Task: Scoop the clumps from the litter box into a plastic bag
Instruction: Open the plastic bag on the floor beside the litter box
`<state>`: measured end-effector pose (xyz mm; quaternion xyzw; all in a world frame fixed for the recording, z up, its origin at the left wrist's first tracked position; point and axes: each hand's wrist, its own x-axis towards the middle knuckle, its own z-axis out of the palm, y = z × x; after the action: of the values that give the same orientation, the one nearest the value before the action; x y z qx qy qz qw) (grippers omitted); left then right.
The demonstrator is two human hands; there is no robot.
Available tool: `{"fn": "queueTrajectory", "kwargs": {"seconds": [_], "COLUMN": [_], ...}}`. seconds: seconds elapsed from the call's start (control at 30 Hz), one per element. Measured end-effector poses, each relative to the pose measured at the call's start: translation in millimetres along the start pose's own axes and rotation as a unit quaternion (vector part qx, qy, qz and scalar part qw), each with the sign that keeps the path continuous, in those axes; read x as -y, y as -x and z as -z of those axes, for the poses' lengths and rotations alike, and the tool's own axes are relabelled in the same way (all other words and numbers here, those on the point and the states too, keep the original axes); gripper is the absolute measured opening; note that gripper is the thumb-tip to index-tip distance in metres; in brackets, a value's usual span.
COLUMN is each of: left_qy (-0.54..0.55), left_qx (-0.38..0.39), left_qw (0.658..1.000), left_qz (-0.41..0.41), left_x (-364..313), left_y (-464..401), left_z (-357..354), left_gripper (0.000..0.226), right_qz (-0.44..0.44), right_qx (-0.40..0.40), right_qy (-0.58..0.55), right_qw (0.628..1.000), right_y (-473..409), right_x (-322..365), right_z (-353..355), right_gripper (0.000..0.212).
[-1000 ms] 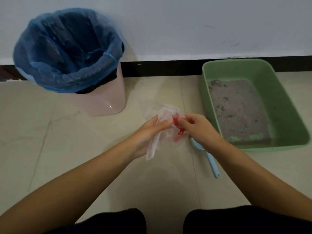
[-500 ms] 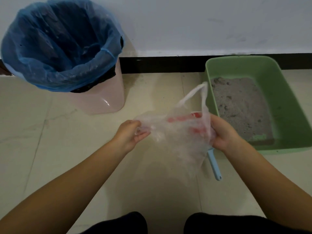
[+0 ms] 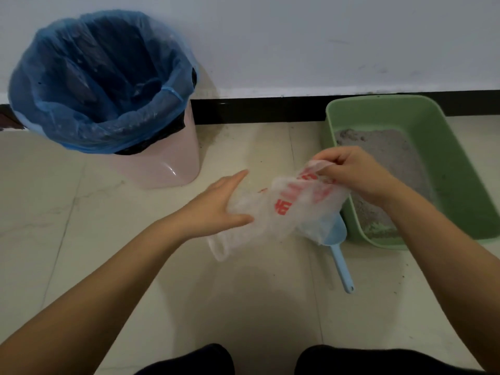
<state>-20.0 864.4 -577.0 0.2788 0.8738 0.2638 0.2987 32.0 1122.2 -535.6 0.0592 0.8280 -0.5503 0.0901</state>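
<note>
- The plastic bag (image 3: 281, 212), thin and see-through with red print, hangs above the floor between the two hands, crumpled and partly spread.
- The right hand (image 3: 354, 174) has its fingers curled, pinching the bag's upper edge; the bag falls down and away to the left from that pinch.
- The left hand (image 3: 224, 207) lies with fingers straight, reaching into or against the bag's left side, thumb on the near face of the film; whether the fingers are inside the bag's mouth I cannot quite tell through the plastic.
- One loop handle of the bag droops below the left hand, close to the floor.
- Just under the bag's lower right corner, a light blue scoop (image 3: 338, 250) lies on the tiles, its bowl partly hidden behind the bag and its handle pointing back toward the person.
- Directly behind and to the right of the pinching hand stands the green litter box (image 3: 422, 115), with grey litter (image 3: 384, 152) inside; neither hand touches it.
- Well off to the left of the open hand, against the wall, stands a pink bin (image 3: 162, 163) lined with a blue bag (image 3: 102, 85).
- The person's dark-clad knees (image 3: 200, 361) show at the near edge.
</note>
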Motion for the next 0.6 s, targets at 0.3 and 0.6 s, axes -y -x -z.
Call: {"fn": "queueTrajectory", "kwargs": {"seconds": [0.3, 0.6], "left_qy": [0.324, 0.623], "left_qx": [-0.146, -0.199], "left_qw": [0.934, 0.741], "left_qz": [0.047, 0.154], "left_x": [-37, 1], "left_y": [-15, 5], "left_z": [-2, 12], "left_gripper": [0.025, 0.017], "right_qz": [0.003, -0.139], "right_qx": [0.035, -0.068], "right_qy": [0.457, 0.317], "right_qw": [0.889, 0.936], "right_y": [-13, 1], "right_x": [0, -44], "right_z": [-13, 15], "right_gripper": [0.088, 0.057]}}
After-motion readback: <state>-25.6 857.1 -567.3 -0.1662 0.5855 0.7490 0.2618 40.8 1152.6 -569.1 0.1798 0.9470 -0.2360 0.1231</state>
